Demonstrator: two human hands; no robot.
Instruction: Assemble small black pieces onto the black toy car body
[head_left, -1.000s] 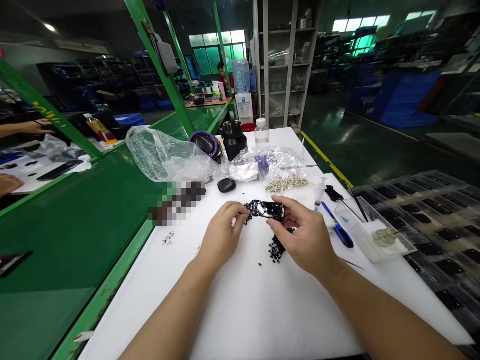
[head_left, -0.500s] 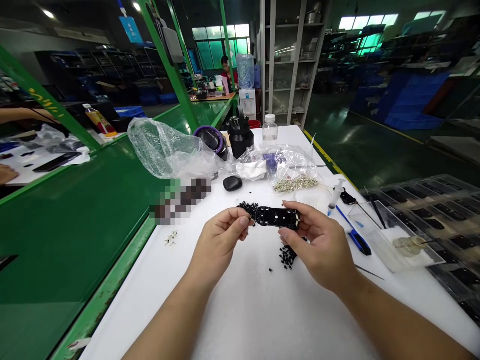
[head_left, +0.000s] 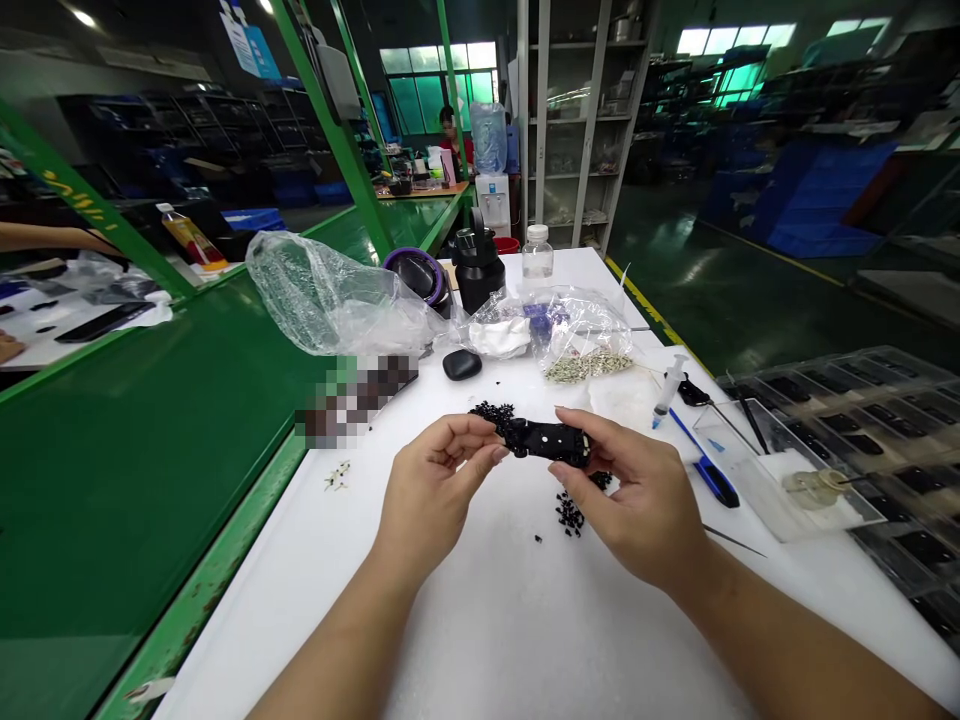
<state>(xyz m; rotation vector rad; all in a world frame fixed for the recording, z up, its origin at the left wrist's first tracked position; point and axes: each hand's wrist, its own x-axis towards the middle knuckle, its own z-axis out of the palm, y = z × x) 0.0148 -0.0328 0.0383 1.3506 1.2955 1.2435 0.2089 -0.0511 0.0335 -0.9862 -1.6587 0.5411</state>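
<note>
Part (head_left: 551,442), black, elongated: held above white table (head_left: 480,630), between both hands. Right hand (head_left: 641,495): thumb and fingers pinching part's right end. Left hand (head_left: 431,485): thumb and fingertips drawn close at part's left end; whether pinching anything, cannot tell. Small black pieces, two heaps: far heap (head_left: 491,411) just beyond left fingertips, near heap (head_left: 570,516) by right thumb. Blue-handled tool (head_left: 718,483): right of right hand.
</note>
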